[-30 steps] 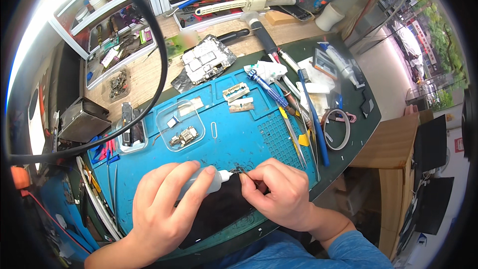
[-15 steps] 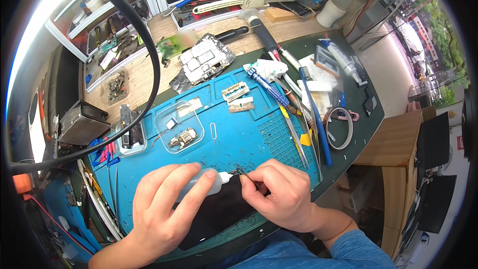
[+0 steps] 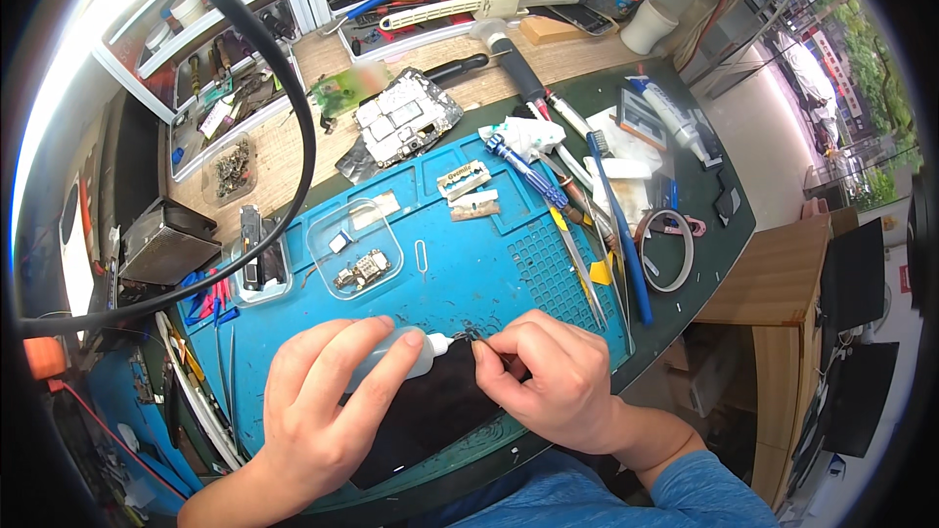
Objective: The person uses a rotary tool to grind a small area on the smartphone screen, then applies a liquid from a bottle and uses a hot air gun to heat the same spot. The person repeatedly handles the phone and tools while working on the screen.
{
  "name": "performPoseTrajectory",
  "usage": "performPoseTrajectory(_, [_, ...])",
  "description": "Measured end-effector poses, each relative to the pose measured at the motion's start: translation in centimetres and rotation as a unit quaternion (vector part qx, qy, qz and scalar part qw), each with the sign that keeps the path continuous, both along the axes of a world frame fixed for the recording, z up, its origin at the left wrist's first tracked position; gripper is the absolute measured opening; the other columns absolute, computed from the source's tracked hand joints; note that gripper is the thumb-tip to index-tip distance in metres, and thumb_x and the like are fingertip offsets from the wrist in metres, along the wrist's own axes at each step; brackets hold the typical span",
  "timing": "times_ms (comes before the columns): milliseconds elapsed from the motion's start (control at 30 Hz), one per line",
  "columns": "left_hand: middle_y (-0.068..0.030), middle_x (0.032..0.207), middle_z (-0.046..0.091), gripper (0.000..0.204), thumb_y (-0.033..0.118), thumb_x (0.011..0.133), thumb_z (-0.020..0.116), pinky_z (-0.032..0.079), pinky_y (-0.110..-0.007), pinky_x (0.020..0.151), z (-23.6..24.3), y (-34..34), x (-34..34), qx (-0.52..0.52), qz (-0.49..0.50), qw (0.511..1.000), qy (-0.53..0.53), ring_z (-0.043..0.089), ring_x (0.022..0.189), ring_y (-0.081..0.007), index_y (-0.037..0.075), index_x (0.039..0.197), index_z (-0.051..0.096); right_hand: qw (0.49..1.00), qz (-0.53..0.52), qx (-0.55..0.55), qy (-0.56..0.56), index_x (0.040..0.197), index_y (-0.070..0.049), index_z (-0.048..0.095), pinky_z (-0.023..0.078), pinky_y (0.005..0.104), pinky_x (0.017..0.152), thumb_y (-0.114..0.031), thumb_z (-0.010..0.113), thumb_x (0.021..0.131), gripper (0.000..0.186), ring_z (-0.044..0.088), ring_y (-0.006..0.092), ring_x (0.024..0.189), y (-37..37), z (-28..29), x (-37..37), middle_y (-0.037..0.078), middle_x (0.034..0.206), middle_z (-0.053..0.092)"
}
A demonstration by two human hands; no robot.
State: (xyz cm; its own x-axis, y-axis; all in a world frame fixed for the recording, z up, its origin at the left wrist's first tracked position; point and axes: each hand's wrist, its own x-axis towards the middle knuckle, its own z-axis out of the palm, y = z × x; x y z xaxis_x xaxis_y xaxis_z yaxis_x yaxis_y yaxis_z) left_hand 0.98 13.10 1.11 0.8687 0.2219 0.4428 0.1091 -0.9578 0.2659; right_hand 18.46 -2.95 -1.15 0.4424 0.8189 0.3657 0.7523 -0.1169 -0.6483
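Note:
My left hand (image 3: pixel 328 416) is wrapped around a translucent squeeze bottle (image 3: pixel 423 360), tilted so that its white nozzle points right. Just beyond the nozzle tip is the pinched thumb and forefinger of my right hand (image 3: pixel 556 381). What those fingers grip, by a dark corner, is too small and hidden to make out. Beneath both hands lies a flat black panel (image 3: pixel 425 420), like a phone screen, partly covered by them. Dark scraps (image 3: pixel 471 328) are scattered on the blue work mat (image 3: pixel 342 328) beside the fingertips.
On the mat stand a clear tray (image 3: pixel 399 264) with small circuit parts and two razor blades (image 3: pixel 464 180). Screwdrivers, tweezers, a blue brush (image 3: pixel 626 235) and a tape roll (image 3: pixel 665 252) crowd the right. A black cable (image 3: pixel 311 137) arcs across the left; a circuit board (image 3: pixel 406 117) lies behind.

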Motion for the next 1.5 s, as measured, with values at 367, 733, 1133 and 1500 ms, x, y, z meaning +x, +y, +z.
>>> performPoseTrajectory(367, [-0.0107, 0.120, 0.070, 0.052, 0.009, 0.072, 0.080, 0.055, -0.038, 0.087, 0.3, 0.0, 0.0, -0.005, -0.002, 1.000, 0.001, 0.068, 0.103, -0.0278, 0.007, 0.125, 0.077, 1.000, -0.001, 0.002, 0.003, 0.080, -0.007, 0.063, 0.049, 0.0351, 0.051, -0.005, 0.084, 0.083, 0.022, 0.065, 0.0234, 0.057, 0.0, 0.0, 0.0, 0.005, 0.071, 0.062])
performPoseTrajectory(733, [-0.0218, 0.136, 0.062, 0.054, 0.001, 0.095, 0.075, 0.047, -0.047, 0.114, -1.2, 0.5, -5.6, -0.339, 0.091, 0.931, -0.098, 0.062, 0.129, -0.0365, -0.001, 0.143, 0.051, 1.000, -0.007, 0.007, -0.001, 0.083, -0.007, 0.065, 0.048, 0.0349, 0.051, -0.005, 0.085, 0.083, 0.020, 0.063, 0.0232, 0.056, -0.1, -0.4, -0.1, 0.005, 0.072, 0.062])
performPoseTrajectory(1133, [-0.0216, 0.162, 0.042, 0.101, 0.006, 0.082, 0.079, 0.035, -0.046, 0.118, -1.6, -1.0, -7.9, -0.224, 0.247, 0.941, -0.060, 0.043, 0.146, -0.0336, -0.005, 0.165, 0.023, 0.999, -0.018, -0.009, 0.043, 0.084, -0.006, 0.068, 0.048, 0.0315, 0.050, -0.005, 0.084, 0.085, 0.016, 0.063, 0.0171, 0.054, 0.0, -0.2, 0.1, 0.004, 0.075, 0.064])
performPoseTrajectory(1500, [-0.0190, 0.137, 0.063, 0.063, 0.040, 0.088, 0.084, 0.048, -0.052, 0.099, -0.5, -4.8, -7.3, -0.080, 0.017, 0.993, 0.090, 0.062, 0.116, -0.0378, 0.002, 0.134, 0.065, 0.998, -0.004, -0.016, 0.065, 0.082, -0.003, 0.068, 0.037, 0.0258, 0.045, 0.000, 0.084, 0.085, 0.016, 0.049, 0.0065, 0.049, 0.1, 0.2, 0.2, 0.003, 0.072, 0.063])
